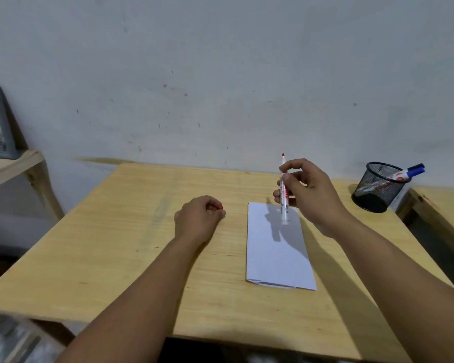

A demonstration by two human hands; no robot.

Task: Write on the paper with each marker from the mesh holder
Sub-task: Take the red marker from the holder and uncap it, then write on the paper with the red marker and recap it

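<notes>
Head view: right hand point(308, 189) gripped the red marker point(284, 191) nearly upright above the paper's point(278, 252) far end, uncapped tip skyward, so it needed flipping; left hand point(198, 216) curled round the red cap point(220, 206); mesh holder point(378, 189) stood far right.

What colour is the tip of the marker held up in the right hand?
Red. The marker's tip points upward above the right hand, clearest in the head view.
</notes>
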